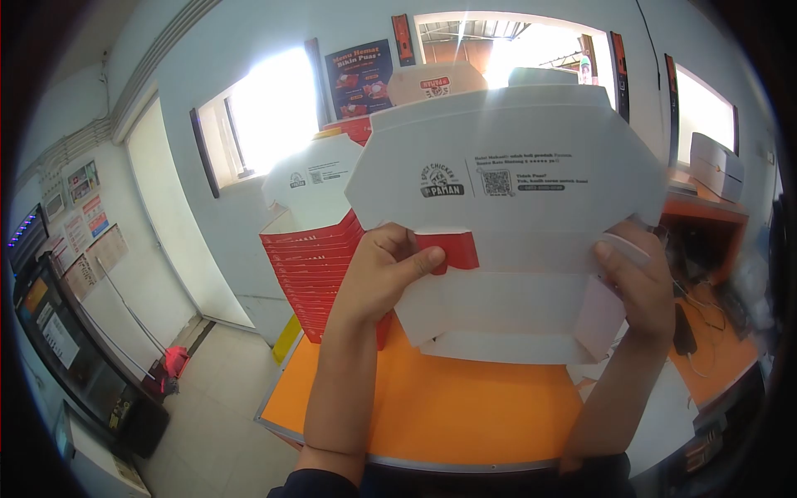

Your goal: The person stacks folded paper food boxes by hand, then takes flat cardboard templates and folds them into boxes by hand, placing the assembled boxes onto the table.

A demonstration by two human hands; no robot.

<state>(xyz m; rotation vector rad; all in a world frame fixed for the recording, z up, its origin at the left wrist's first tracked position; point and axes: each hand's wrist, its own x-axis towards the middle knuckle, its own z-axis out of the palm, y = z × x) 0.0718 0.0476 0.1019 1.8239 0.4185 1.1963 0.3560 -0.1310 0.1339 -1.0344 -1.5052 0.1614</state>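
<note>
A large white cardboard box blank [515, 216], printed with a chicken logo and a QR code, is held up above the orange table [473, 407]. My left hand [386, 270] pinches its left side, the thumb on a folded red flap [457, 251]. On the right, my right hand [635, 278] grips the other side, its thumb over a white flap near the fold. The lower part of the blank is bent into shallow walls. Parts of the fingers of both hands are hidden behind the cardboard.
Left of the blank stands a tall stack of nested red and white boxes [311, 270]. Cables lie on an orange surface [714, 340] at the right. A dark glass-fronted cabinet [79, 357] stands at the far left. Windows and a poster [359, 79] are on the wall.
</note>
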